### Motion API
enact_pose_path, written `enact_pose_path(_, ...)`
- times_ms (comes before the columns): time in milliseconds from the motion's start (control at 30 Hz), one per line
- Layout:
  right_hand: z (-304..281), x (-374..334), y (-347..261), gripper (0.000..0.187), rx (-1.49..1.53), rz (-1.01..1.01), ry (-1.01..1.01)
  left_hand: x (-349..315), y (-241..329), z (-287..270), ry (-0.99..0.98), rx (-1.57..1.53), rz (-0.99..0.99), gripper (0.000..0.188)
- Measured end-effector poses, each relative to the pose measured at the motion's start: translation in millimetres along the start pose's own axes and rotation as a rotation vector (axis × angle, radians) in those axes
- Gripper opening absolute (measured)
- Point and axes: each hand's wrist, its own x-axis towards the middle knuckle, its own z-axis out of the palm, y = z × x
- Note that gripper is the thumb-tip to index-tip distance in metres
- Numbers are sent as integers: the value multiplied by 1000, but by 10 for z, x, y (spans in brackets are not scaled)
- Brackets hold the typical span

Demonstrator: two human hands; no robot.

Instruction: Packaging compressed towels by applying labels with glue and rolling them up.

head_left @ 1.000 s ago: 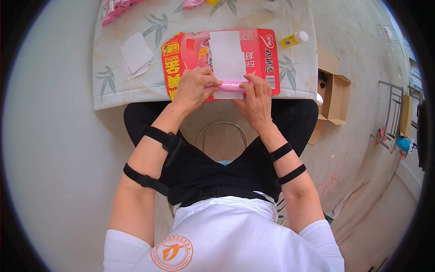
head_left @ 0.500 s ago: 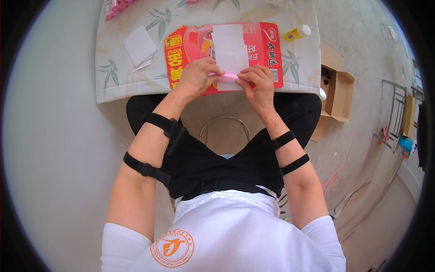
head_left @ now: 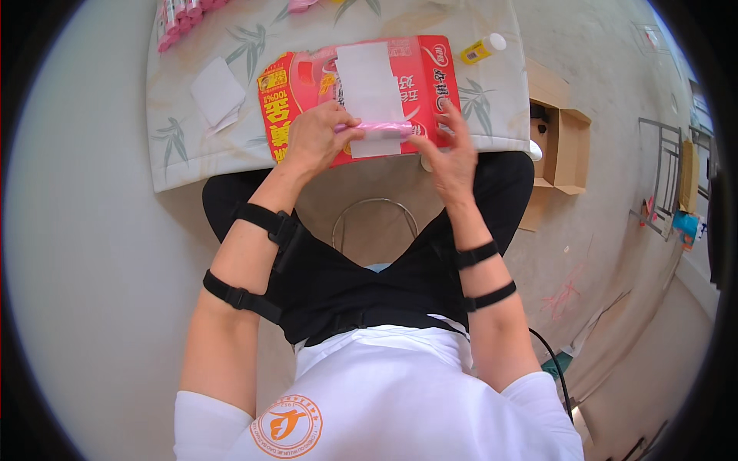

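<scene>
A slim shiny pink roll (head_left: 387, 129) lies crosswise over the near part of a white paper strip (head_left: 367, 81). Under the strip is a flattened red and yellow printed package (head_left: 427, 92) on the table. My left hand (head_left: 317, 138) pinches the roll's left end between thumb and fingers. My right hand (head_left: 453, 157) is open at the other end, fingers spread over the package's right edge. Its thumb tip is close to the roll; whether it touches I cannot tell.
White paper pieces (head_left: 217, 92) lie left of the package. Beyond its right corner lies a yellow glue bottle (head_left: 483, 48) with a white cap. Several pink rolls (head_left: 178, 19) are piled at the table's far left. A cardboard box (head_left: 565, 146) stands right of the table (head_left: 184, 173).
My right hand has let go of the roll's right end and spread its fingers. More of the pink roll shows now. The whole view has shifted slightly.
</scene>
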Motion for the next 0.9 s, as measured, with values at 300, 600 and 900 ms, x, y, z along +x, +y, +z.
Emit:
enact_pose_path(300,-182,-149,118,22,-475,-431,-4,59,39,-52,-72,23,-23,25)
enact_pose_path(600,233,98,59,20,-809,-931,-397,96,-33,-21,-100,-87,-84,24)
enact_pose_path(900,269,63,258,37,-1054,-1081,-357,140,-66,2,-24,-60,36,19)
